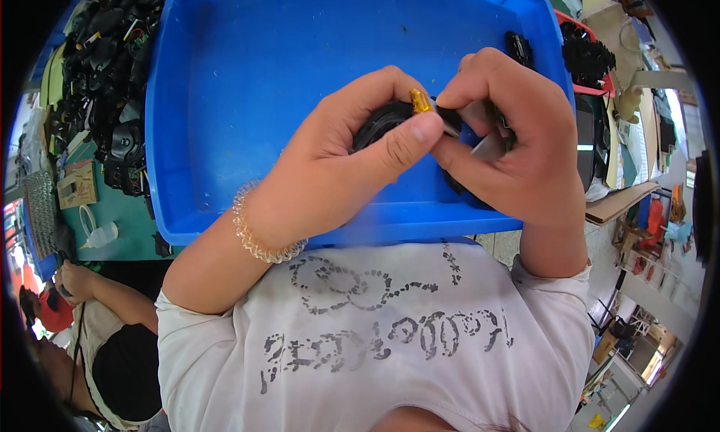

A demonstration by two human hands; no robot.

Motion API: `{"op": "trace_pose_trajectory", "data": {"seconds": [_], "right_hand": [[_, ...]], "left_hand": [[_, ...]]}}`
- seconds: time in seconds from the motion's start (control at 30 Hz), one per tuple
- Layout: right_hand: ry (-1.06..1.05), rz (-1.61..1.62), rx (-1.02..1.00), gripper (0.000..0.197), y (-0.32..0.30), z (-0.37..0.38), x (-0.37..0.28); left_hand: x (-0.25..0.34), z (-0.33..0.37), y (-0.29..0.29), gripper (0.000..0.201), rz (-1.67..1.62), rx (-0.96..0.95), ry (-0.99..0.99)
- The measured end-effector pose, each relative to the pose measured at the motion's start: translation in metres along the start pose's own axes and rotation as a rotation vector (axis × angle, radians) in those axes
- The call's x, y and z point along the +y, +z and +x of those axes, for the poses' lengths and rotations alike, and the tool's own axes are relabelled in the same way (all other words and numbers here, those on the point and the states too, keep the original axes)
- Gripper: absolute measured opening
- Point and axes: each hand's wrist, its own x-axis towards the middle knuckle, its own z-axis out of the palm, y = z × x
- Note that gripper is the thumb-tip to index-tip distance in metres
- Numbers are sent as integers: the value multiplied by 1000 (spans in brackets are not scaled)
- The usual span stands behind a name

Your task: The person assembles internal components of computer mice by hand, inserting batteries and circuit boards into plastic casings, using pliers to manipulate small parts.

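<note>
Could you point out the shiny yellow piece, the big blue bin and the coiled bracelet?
Yellow piece (420,100): head view, middle of its shiny surface.
Blue bin (300,57): head view, bare inside bottom.
Coiled bracelet (241,218): head view, left side of its coils.

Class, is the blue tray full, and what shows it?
Not full: much of the blue tray's bottom shows, with a small black part near its right wall.
</note>
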Motion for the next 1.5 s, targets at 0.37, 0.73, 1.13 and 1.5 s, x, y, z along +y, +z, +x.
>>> {"op": "trace_pose_trajectory", "data": {"seconds": [0.37,0.73,1.13,1.5], "right_hand": [[-149,289,14,31,3,6,17],[-131,666,42,25,13,3,19],[13,849,-80,15,6,5,16],[-85,579,95,21,9,3,18]], "left_hand": [[5,0,6,40,-159,147,17],[7,-1,7,46,-295,87,-102],[8,-5,9,45,-230,47,-139],[2,-6,2,38,-58,128,61]]}}
